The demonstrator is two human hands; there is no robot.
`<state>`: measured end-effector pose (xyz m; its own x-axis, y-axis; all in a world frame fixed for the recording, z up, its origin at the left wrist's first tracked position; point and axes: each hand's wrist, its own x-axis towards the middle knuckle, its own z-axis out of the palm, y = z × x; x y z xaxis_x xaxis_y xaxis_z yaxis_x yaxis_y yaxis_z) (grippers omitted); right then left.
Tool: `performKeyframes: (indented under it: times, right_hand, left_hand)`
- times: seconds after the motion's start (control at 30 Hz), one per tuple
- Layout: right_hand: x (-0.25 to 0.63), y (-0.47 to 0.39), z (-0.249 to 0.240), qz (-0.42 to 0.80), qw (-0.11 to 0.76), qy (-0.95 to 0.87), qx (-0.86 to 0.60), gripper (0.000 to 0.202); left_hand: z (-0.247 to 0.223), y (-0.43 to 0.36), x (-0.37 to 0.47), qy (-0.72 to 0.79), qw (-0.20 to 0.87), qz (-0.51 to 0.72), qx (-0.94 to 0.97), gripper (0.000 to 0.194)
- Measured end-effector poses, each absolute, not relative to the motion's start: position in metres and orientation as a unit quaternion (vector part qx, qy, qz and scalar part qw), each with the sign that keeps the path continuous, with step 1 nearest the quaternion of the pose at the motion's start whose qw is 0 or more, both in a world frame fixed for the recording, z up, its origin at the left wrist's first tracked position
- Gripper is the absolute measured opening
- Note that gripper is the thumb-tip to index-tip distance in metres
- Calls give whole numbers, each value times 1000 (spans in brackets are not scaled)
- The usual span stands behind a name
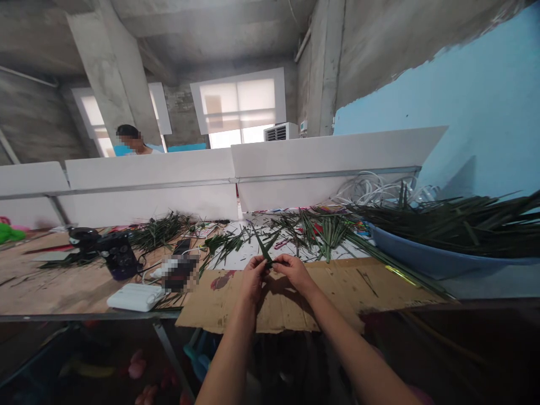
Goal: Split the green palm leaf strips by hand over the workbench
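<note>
The left hand (pixel 253 278) and right hand (pixel 297 273) come close together over the near part of the cardboard sheet (pixel 337 289), both pinching the green leaf strips (pixel 266 251) between thumb and fingertips. The piece sits raised between them at the sheet's far edge, its pointed ends forking upward in a V and its lower end mostly hidden by the fingers. The step in hand looks like shaping or joining the strips at their base, though whether they are folded, knotted or merely crossed cannot be told. The next move seems to call for one steady pinch at the crossing while the other works a strip. Loose cut leaves (pixel 331 233) lie just beyond on the tabletop (pixel 46 289), and a blue basin (pixel 407 254) heaped with long leaves stands at the right.
</note>
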<state>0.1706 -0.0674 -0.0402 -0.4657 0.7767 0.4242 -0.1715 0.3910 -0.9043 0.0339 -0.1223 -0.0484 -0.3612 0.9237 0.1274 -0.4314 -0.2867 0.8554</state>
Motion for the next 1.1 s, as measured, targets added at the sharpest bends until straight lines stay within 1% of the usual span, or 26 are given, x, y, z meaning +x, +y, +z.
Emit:
performKeyframes:
  times: [0.43,0.63,1.1]
  right_hand:
    - [171,-61,-45,516,499,-649,-253,25]
    - [173,-63,-43,539,495,-637,-243,40]
    - [173,-57,-45,523,525,-620,-257,26]
  left_hand:
    - [-41,-130,39,443,440,682,380,33]
    - [-43,-131,41,455,430,672,395,36]
    - [-48,-124,44,447,399,683,418,29]
